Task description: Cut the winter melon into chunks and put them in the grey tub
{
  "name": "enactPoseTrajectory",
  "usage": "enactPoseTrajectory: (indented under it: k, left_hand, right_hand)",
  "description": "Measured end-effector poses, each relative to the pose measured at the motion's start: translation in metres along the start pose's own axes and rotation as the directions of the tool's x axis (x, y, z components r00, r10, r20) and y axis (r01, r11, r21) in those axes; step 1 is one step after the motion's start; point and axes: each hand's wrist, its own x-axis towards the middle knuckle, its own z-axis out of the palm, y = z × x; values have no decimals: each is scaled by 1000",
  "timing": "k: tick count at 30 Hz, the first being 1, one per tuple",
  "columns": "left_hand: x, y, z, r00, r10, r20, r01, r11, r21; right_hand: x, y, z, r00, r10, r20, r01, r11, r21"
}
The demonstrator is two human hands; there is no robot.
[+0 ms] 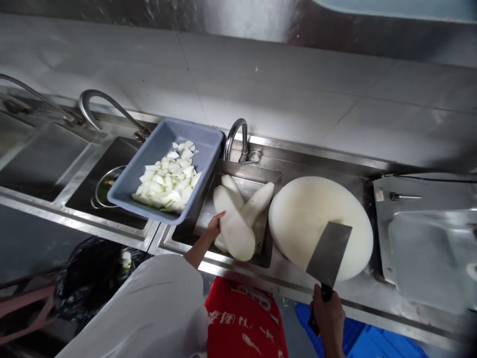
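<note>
Several long, pale peeled gourds (234,226) lie in the sink, one over the others. My left hand (215,224) is against the left side of the top gourd, its fingers partly hidden behind it. In my right hand (328,308) is the black handle of a cleaver (331,251), its broad blade over the near part of a thick round white chopping board (316,214). A grey-blue tub (128,186) to the left of the gourds contains a pile of cut pale pieces (169,179).
A curved faucet (244,136) stands behind the sink, and another (89,102) further left. A metal pot (99,191) sits in the left basin. At right is a metal unit with a sunken tray (428,258). A black bag (89,278) is below left.
</note>
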Motion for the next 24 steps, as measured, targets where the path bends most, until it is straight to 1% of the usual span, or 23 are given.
enactPoseTrajectory:
  k: [3,6,8,9,11,13,16,18,19,21,24]
  left_hand:
    - [-26,-2,-13,991,-44,128,49,998,-42]
    - [-53,-3,-25,973,-110,205,121,992,-40]
    - [-71,-5,-31,953,-167,255,176,984,-13]
    - [-80,-6,-33,946,-177,271,184,983,-2]
    - [-97,-11,-32,950,-137,280,142,990,2]
    - [-115,-18,-27,961,-69,267,72,997,-2]
    - [-146,-30,-9,969,-3,247,-9,999,45]
    - [-167,-34,10,966,58,252,-92,988,127]
    - [-177,-32,22,958,94,271,-147,972,185]
    - [-191,-23,47,929,164,332,-273,909,314]
    - [-199,7,93,865,253,433,-456,755,472]
  right_hand:
    - [-8,-7,1,999,-38,-7,38,998,42]
    - [-9,-10,0,995,-96,-17,97,989,114]
    - [-4,-8,-4,993,-120,-16,121,978,172]
    - [0,-6,-6,991,-134,-11,134,970,201]
    - [11,0,-14,986,-168,17,158,956,248]
    - [25,12,-25,977,-205,56,185,950,250]
    - [47,39,-46,943,-327,55,315,935,163]
    - [59,63,-61,915,-403,22,399,912,97]
    - [62,75,-68,906,-423,7,421,904,78]
    - [67,99,-84,896,-445,-7,444,893,72]
    - [65,130,-105,895,-447,11,445,892,83]
